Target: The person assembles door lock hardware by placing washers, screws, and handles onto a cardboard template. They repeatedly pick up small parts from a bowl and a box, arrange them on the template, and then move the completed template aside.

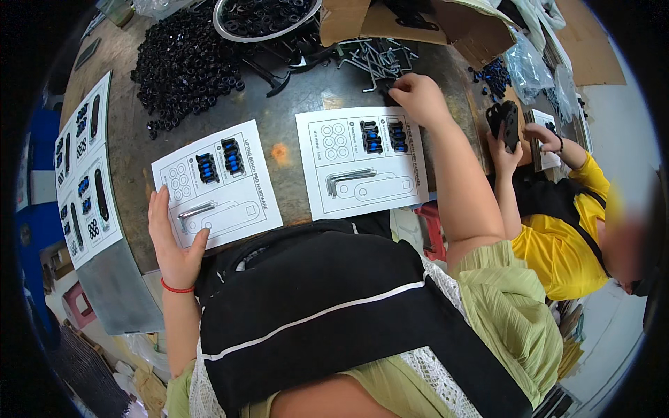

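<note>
Sorting hardware onto printed sheets at a worn metal surface [300, 94].

Farthest left, the left hand [174, 244] lies flat with fingers spread on the edge of the left sheet [216, 184], beside its metal hex key [195, 210]. Black-and-blue bolts [219, 161] sit higher on that sheet. Rightward, the right hand [418, 97] reaches past the right sheet [362, 160], fingers curled into the pile of hex keys [376, 59]; whether it grips one is unclear.
</note>
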The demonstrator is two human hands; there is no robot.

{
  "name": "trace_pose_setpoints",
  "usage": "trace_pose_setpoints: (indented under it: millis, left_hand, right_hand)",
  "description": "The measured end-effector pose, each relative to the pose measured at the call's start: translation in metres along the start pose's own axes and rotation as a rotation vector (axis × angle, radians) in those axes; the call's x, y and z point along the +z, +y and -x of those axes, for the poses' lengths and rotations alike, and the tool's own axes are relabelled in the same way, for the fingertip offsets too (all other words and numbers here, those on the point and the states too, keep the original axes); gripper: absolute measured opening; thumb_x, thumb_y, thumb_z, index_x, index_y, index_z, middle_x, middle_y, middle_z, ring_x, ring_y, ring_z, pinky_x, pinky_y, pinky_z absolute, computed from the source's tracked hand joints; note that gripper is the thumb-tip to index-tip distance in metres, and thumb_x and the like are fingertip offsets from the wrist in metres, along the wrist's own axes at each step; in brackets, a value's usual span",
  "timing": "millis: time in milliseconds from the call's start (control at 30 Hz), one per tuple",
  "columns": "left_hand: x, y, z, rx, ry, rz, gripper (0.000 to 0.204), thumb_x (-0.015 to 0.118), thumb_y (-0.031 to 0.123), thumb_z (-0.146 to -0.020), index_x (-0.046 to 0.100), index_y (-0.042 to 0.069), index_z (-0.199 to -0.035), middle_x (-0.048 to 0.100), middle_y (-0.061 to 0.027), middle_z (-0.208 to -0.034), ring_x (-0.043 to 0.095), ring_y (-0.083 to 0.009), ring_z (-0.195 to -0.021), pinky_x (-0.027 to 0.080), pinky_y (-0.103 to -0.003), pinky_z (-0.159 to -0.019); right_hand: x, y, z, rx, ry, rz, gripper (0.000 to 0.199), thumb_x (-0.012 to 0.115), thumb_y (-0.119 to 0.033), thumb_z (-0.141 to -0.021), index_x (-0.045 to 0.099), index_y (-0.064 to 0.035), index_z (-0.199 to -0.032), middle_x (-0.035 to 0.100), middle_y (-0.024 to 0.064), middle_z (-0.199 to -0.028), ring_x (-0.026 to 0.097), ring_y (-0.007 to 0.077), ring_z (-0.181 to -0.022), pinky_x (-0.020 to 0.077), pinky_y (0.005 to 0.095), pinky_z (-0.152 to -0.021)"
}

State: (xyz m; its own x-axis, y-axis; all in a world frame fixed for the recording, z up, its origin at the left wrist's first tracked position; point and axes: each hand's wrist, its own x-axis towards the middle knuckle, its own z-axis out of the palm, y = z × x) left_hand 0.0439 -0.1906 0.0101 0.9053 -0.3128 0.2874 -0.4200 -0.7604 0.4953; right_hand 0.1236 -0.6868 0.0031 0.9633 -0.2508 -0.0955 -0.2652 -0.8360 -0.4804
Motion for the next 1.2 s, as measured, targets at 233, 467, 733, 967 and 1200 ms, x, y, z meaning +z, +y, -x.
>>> trace_pose_setpoints:
  millis: [233, 467, 733, 967, 1200]
  left_hand:
    - [-0.001, 0.011, -0.02, 0.013, -0.032, -0.036, 0.082, 0.075, 0.026, -0.077, 0.039, 0.001, -0.146, 0.041, -0.0165, -0.151, 0.032, -0.0369, -0.142, 0.025, -0.046, -0.116]
    - [0.005, 0.02, -0.044, 0.107, -0.047, -0.032, 0.081, 0.076, 0.019, -0.075, 0.04, 0.002, -0.146, 0.042, -0.0157, -0.15, 0.034, -0.0365, -0.142, 0.026, -0.046, -0.116]
    - [0.006, 0.019, -0.043, 0.096, -0.04, -0.036, 0.078, 0.075, 0.015, -0.073, 0.043, 0.003, -0.143, 0.044, -0.016, -0.148, 0.036, -0.0367, -0.14, 0.028, -0.046, -0.115]
    - [0.001, 0.038, -0.061, 0.097, -0.088, -0.01, 0.071, 0.072, 0.01, -0.073, 0.049, 0.005, -0.139, 0.043, -0.0172, -0.148, 0.04, -0.0361, -0.137, 0.03, -0.045, -0.114]
    - [0.0, 0.039, -0.059, 0.041, -0.077, 0.0, 0.064, 0.073, 0.01, -0.073, 0.052, 0.006, -0.134, 0.045, -0.0176, -0.146, 0.041, -0.0376, -0.135, 0.032, -0.046, -0.112]
  right_hand:
    - [-0.019, 0.024, 0.025, -0.099, -0.229, -0.104, 0.018, 0.072, -0.01, -0.082, 0.075, -0.004, -0.098, 0.072, 0.0147, -0.088, 0.069, 0.0253, -0.078, 0.0537, 0.0355, -0.073]
    - [-0.022, 0.01, 0.024, -0.135, -0.285, -0.047, 0.015, 0.071, -0.005, -0.082, 0.073, 0.0008, -0.095, 0.071, 0.0124, -0.087, 0.067, 0.0221, -0.079, 0.0517, 0.0319, -0.073]
    - [-0.04, 0.008, -0.006, -0.117, -0.044, -0.031, 0.02, 0.069, -0.014, -0.083, 0.074, -0.0034, -0.1, 0.072, 0.0165, -0.093, 0.069, 0.0301, -0.085, 0.0534, 0.0368, -0.079]
    - [-0.024, 0.021, -0.098, -0.061, 0.449, 0.049, 0.031, 0.069, -0.028, -0.084, 0.073, -0.0109, -0.109, 0.069, 0.0175, -0.109, 0.063, 0.0372, -0.104, 0.0493, 0.046, -0.094]
    - [-0.018, 0.058, -0.192, 0.084, 0.506, 0.221, 0.031, 0.063, -0.017, -0.086, 0.069, -0.0138, -0.117, 0.058, 0.0187, -0.125, 0.055, 0.041, -0.114, 0.0477, 0.05, -0.097]
